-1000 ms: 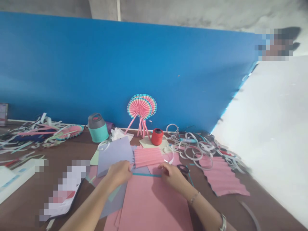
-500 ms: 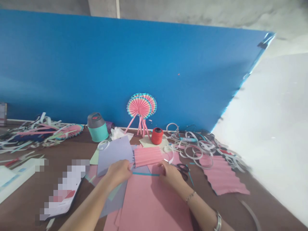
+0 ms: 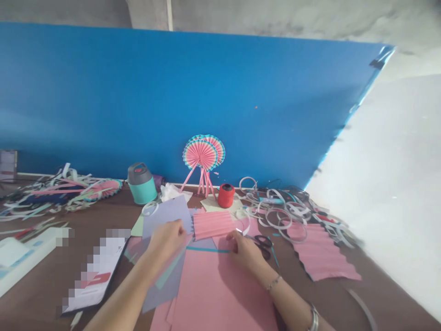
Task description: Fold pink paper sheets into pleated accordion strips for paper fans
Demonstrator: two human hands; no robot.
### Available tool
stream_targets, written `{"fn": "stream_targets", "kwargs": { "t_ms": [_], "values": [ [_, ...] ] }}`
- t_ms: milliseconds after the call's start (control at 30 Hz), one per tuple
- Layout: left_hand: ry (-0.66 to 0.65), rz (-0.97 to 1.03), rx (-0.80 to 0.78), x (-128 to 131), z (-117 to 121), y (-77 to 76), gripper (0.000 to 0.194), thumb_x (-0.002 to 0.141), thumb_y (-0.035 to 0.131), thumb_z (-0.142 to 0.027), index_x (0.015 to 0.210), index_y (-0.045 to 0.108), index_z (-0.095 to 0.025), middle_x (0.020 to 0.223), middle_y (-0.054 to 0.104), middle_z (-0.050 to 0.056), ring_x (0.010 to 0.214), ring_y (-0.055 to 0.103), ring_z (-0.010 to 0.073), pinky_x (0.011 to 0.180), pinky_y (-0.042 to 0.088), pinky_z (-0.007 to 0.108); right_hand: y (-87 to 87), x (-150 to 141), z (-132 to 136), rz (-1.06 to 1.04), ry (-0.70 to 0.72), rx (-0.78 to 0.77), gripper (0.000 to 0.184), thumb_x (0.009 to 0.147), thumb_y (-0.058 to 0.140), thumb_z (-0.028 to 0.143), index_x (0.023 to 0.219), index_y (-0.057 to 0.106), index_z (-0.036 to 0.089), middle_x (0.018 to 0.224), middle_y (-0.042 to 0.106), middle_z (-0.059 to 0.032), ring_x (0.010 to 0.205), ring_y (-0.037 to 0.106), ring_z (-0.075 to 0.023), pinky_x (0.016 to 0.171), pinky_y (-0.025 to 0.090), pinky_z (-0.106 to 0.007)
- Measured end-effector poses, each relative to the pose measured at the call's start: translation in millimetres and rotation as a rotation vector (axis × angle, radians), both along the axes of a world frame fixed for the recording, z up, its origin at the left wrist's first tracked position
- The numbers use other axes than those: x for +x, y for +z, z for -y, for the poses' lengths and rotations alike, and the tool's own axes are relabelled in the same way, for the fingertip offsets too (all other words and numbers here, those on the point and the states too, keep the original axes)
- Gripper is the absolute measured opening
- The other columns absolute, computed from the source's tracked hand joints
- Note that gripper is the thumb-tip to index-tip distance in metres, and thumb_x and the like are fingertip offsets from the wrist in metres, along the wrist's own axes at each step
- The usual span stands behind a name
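A pink paper sheet lies in front of me with a narrow blue strip along its far edge. At the right end of that strip, my right hand is closed with thumb and fingertips on the sheet's edge. My left hand hovers over lavender paper, left of the strip; its fingers are curled together and nothing shows in them. Just beyond the sheet is a pleated pink paper. Black-handled scissors lie beside my right hand, their blades partly hidden.
Pink round paper fans stand against the blue partition, near a red thread spool. A teal container is at back left, a phone at left. Curled white strips and another pleated pink sheet lie right.
My left hand has come off the strip's left end and moved slightly up and left, uncovering the sheet's corner. My right hand stays at the strip's right end.
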State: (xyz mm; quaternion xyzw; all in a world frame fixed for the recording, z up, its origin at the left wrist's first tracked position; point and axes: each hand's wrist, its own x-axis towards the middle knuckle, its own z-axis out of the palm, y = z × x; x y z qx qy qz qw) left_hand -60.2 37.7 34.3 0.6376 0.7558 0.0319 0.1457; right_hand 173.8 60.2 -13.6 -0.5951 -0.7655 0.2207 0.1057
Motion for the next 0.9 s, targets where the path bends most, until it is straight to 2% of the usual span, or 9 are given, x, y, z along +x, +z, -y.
{"fn": "stream_targets", "kwargs": {
  "t_ms": [33, 100, 167, 200, 300, 433, 533, 700, 900],
  "values": [
    [-0.047, 0.025, 0.034, 7.9, 2.7, 0.6, 0.017, 0.084, 0.043, -0.022, 0.084, 0.061, -0.021, 0.083, 0.067, 0.003, 0.079, 0.062, 0.0200, 0.065, 0.038, 0.026, 0.4, -0.1, 0.7, -0.007, -0.003, 0.009, 0.043, 0.061, 0.049, 0.000, 0.099, 0.059, 0.017, 0.073, 0.062, -0.0016, 0.070, 0.056, -0.0153, 0.058, 0.027, -0.021],
    [-0.338, 0.165, 0.166, 26.3, 10.7, -0.2, 0.020, 0.085, 0.042, -0.019, 0.086, 0.062, -0.021, 0.088, 0.067, 0.002, 0.082, 0.061, 0.0171, 0.071, 0.040, 0.025, 0.0, -0.1, 1.3, -0.019, -0.004, 0.026, 0.042, 0.060, 0.049, 0.000, 0.098, 0.059, 0.017, 0.074, 0.062, -0.0016, 0.071, 0.056, -0.0153, 0.059, 0.027, -0.021],
    [-0.582, 0.185, 0.185, 43.8, 20.0, -2.5, 0.024, 0.086, 0.040, -0.015, 0.089, 0.063, -0.021, 0.096, 0.065, 0.004, 0.092, 0.059, 0.0176, 0.079, 0.042, 0.026, -2.1, 0.3, 0.8, -0.036, 0.006, 0.036, 0.042, 0.061, 0.049, 0.000, 0.097, 0.060, 0.016, 0.073, 0.062, -0.0016, 0.071, 0.056, -0.0153, 0.060, 0.029, -0.021],
    [-0.644, 0.148, 0.167, 51.1, 24.2, -3.3, 0.026, 0.087, 0.038, -0.013, 0.089, 0.064, -0.019, 0.099, 0.064, 0.006, 0.094, 0.059, 0.0183, 0.082, 0.042, 0.027, -3.7, 0.8, 0.1, -0.054, 0.016, 0.034, 0.041, 0.061, 0.049, 0.000, 0.097, 0.060, 0.016, 0.073, 0.062, -0.0016, 0.071, 0.056, -0.0154, 0.061, 0.029, -0.021],
    [-0.701, 0.035, 0.090, 64.7, 32.5, -2.6, 0.029, 0.084, 0.037, -0.007, 0.089, 0.064, -0.017, 0.100, 0.062, 0.009, 0.097, 0.057, 0.0216, 0.081, 0.044, 0.030, -8.8, 4.6, -2.7, -0.110, 0.021, 0.009, 0.042, 0.060, 0.049, 0.001, 0.097, 0.060, 0.016, 0.072, 0.062, -0.0015, 0.070, 0.056, -0.0158, 0.060, 0.031, -0.022],
    [-0.690, -0.138, 0.007, 70.2, 35.0, 1.4, 0.035, 0.078, 0.037, -0.001, 0.100, 0.061, -0.015, 0.105, 0.059, 0.011, 0.096, 0.058, 0.0255, 0.070, 0.047, 0.031, -10.7, 13.5, -7.0, -0.250, 0.046, -0.009, 0.043, 0.059, 0.047, 0.002, 0.097, 0.060, 0.017, 0.068, 0.059, 0.0016, 0.065, 0.055, -0.0143, 0.058, 0.033, -0.021],
    [-0.664, -0.157, 0.018, 71.8, 35.7, 1.3, 0.039, 0.077, 0.036, -0.001, 0.104, 0.061, -0.016, 0.107, 0.059, 0.010, 0.094, 0.059, 0.0259, 0.068, 0.048, 0.032, -9.1, 17.2, -8.4, -0.412, 0.073, -0.003, 0.040, 0.058, 0.045, 0.003, 0.093, 0.059, 0.016, 0.062, 0.055, 0.0041, 0.059, 0.052, -0.0124, 0.055, 0.035, -0.020],
    [-0.649, -0.139, 0.010, 72.5, 37.7, -2.5, 0.040, 0.077, 0.036, -0.001, 0.103, 0.061, -0.017, 0.109, 0.059, 0.010, 0.098, 0.057, 0.0255, 0.074, 0.048, 0.032, -5.1, 18.1, -8.8, -0.490, 0.078, 0.067, 0.035, 0.058, 0.046, 0.006, 0.088, 0.061, 0.017, 0.064, 0.057, 0.0032, 0.059, 0.052, -0.0122, 0.056, 0.037, -0.021],
    [-0.659, -0.146, 0.058, 72.3, 37.2, -11.8, 0.041, 0.075, 0.035, 0.002, 0.104, 0.059, -0.015, 0.107, 0.059, 0.012, 0.098, 0.057, 0.0258, 0.077, 0.047, 0.034, 3.5, 44.9, -24.5, -0.494, -0.119, 0.217, 0.021, 0.069, 0.048, 0.018, 0.083, 0.063, 0.016, 0.071, 0.064, -0.0017, 0.063, 0.056, -0.0153, 0.061, 0.041, -0.025]
  ]
}}
